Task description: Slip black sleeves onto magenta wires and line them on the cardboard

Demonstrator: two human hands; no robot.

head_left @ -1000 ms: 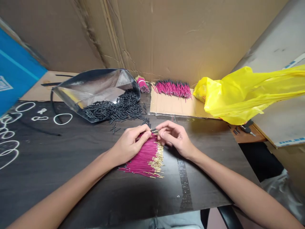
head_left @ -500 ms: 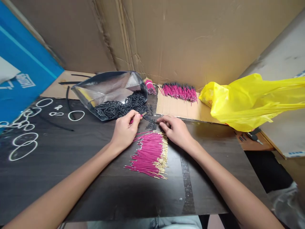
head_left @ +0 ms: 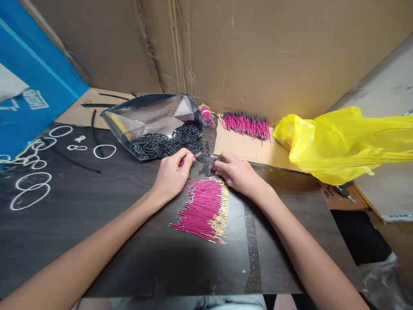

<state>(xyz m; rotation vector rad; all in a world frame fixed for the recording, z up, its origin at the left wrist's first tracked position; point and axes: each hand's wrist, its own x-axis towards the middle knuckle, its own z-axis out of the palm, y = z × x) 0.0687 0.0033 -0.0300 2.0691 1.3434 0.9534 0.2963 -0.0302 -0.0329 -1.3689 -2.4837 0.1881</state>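
Near on table (head_left: pixel 145 267): wire pile (head_left: pixel 200 206), gold ends bare, likely left to do. Beyond: left hand (head_left: pixel 174 171) pinched on gold-tipped wire (head_left: pixel 181 163); right hand (head_left: pixel 235 173) curled at black tubes (head_left: pixel 204 166), hold unclear. Far, on cardboard (head_left: pixel 238 149): black-ended wires (head_left: pixel 247 125), likely done.

The table (head_left: pixel 155 262) has a dark, smooth, wood-look top with a soft sheen, backed by creased, matt brown cardboard (head_left: pixel 258 56). The pink wires (head_left: pixel 202 204) look plastic-coated, with shiny, gold-coloured metal tips, while the short black tubes (head_left: pixel 155 146) look dull and rubbery. The open pouch (head_left: pixel 145 117) gleams silvery inside; the yellow bag (head_left: pixel 329 142) is thin, glossy, crinkled plastic.
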